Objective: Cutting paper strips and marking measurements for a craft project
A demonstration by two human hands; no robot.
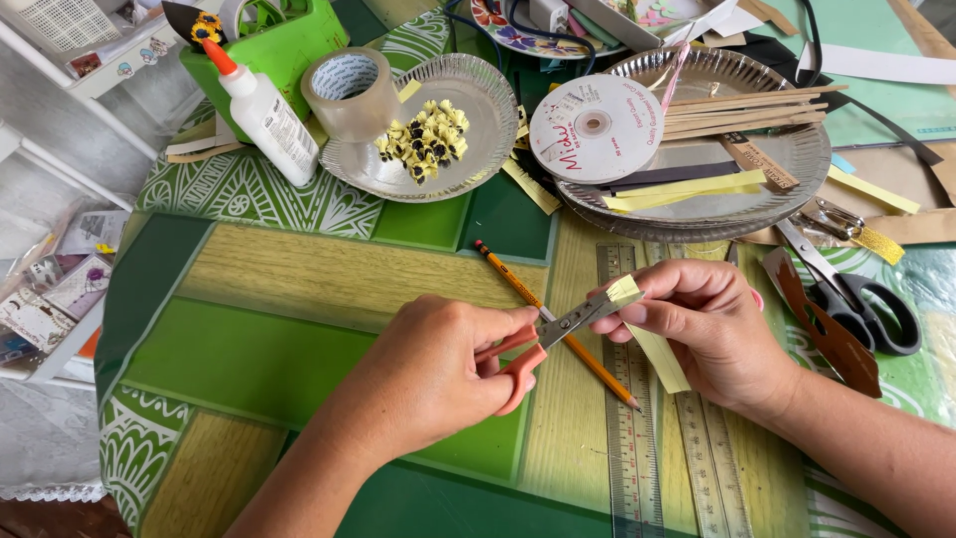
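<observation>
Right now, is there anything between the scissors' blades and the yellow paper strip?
Nothing visible. The left hand holds the small scissors, whose blades already meet the yellow paper strip held by the right hand.

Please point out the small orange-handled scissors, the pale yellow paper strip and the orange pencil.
small orange-handled scissors (568, 321), head view, on the metal blades.
pale yellow paper strip (665, 359), head view, on its lower length below the fingers.
orange pencil (508, 274), head view, on the upper shaft.
</observation>
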